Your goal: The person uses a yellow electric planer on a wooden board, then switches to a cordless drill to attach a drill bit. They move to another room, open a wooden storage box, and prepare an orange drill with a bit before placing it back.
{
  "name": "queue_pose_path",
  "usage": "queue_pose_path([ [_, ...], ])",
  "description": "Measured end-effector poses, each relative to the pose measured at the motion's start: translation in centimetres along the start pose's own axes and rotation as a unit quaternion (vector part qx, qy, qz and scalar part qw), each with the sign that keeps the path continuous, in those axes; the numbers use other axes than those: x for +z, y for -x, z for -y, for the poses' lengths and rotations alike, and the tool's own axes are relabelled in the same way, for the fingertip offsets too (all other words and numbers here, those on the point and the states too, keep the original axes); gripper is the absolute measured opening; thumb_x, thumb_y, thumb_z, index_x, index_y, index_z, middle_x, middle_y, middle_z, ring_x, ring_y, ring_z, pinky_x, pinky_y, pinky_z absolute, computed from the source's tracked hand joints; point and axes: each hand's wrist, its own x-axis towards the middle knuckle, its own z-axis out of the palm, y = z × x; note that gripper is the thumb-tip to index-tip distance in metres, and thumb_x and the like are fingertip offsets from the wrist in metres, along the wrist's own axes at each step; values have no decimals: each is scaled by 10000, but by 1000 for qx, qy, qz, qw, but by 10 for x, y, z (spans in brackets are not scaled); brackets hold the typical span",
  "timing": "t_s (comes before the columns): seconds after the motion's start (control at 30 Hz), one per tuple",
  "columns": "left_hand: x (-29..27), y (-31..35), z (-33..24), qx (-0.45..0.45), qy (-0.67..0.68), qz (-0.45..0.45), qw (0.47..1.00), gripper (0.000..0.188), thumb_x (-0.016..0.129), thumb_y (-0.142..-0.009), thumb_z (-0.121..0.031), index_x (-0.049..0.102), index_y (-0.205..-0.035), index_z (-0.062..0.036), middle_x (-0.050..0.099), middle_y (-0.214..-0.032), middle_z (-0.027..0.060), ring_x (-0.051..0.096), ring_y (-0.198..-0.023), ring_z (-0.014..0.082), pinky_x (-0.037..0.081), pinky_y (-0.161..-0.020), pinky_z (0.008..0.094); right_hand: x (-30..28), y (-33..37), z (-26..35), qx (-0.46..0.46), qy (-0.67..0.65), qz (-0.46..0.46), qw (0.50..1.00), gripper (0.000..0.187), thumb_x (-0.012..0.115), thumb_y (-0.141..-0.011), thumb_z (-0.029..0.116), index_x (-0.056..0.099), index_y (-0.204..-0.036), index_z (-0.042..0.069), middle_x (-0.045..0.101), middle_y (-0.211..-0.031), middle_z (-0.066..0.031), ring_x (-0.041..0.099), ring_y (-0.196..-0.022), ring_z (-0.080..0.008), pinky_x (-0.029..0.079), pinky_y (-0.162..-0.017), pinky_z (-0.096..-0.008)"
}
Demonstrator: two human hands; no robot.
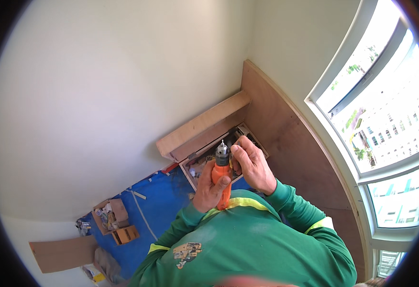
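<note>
An orange power drill (pixel 223 184) stands upright in front of my chest, its dark and silver chuck (pixel 222 154) pointing away from me. A short metal bit (pixel 222 142) shows at the chuck's tip. My left hand (pixel 209 189) is closed around the drill's orange body, thumb across its front. Just right of the chuck, my right hand (pixel 253 165) has its thumb and fingers pinched together. What they hold, if anything, is too small and hidden to name. Whether those fingers touch the chuck, I cannot tell.
Beyond my hands, a wooden toolbox (pixel 190 174) with its lid (pixel 204 122) raised holds assorted tools. A wooden panel (pixel 286 129) lines the right wall below windows (pixel 381 110). Blue sheeting (pixel 159 203) covers the floor; boxes of odds and ends (pixel 118 210) and cardboard (pixel 63 253) lie left.
</note>
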Motion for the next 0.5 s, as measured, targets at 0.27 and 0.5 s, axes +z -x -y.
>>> queue_pose_path([
  [0.27, 8, -5, -5, 69, -140, -14, 988, 659, 759, -973, -577, 571, -1262, -15, 620, -1100, 105, 594, -964, 205, 499, -898, 371, 6, -12, -11, 115, -171, -81, 975, 672, 399, -1127, 653, 560, -828, 73, 428, -641, 17, 374, -574, -90, 334, -525, -298],
  [0.5, 15, -13, 2, 23, 40, 3, 999, 495, 629, -1079, -492, 574, -1260, -34, 641, -1055, 85, 621, -943, 185, 508, -854, 345, 28, -21, -32, -110, 51, -207, 971, 487, 541, -1141, 326, 554, -788, -11, 420, -628, -94, 494, -546, -243, 433, -541, -429],
])
